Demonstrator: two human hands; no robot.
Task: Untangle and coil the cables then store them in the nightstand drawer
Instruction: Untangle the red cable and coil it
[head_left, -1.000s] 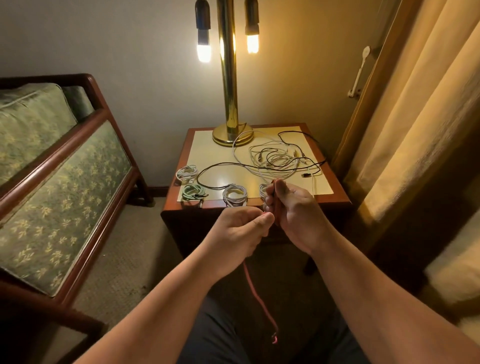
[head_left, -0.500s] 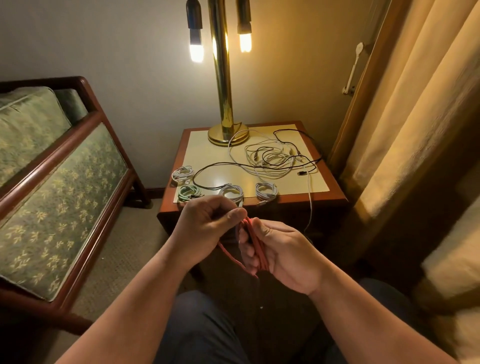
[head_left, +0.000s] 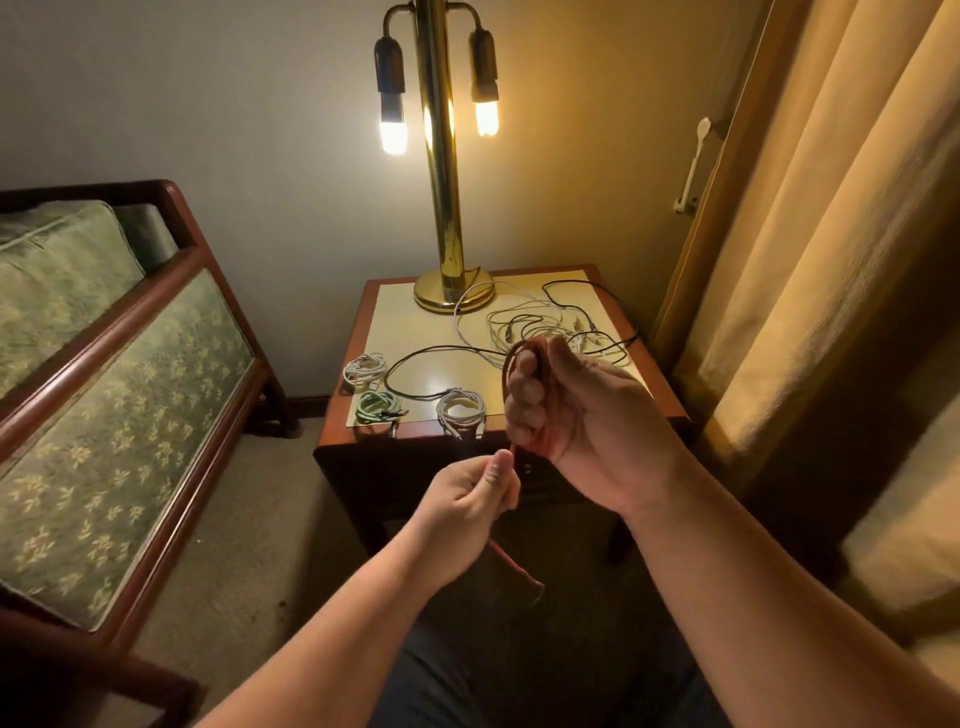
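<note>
While the right hand (head_left: 566, 410) is raised in front of the wooden nightstand counter (head_left: 660, 384) with its fingers curled around several loops of a thin red cable (head_left: 540, 395), the left hand (head_left: 470, 506) sits lower and pinches the same cable's loose tail between thumb and forefinger, the tail dropping past the wrist toward the dark trousers. On the counter's pale top, three finished coils lie near the front edge: a white coiled cable (head_left: 365, 368) at the left, a pale green coiled cable (head_left: 377, 407) just in front of it, and a grey-white coiled cable (head_left: 460, 410) to its right. Behind them a loose tangle of white and black cables (head_left: 545, 325) spreads beside the round base of a tall brass lamp (head_left: 441, 208), whose two bulbs are lit.
</note>
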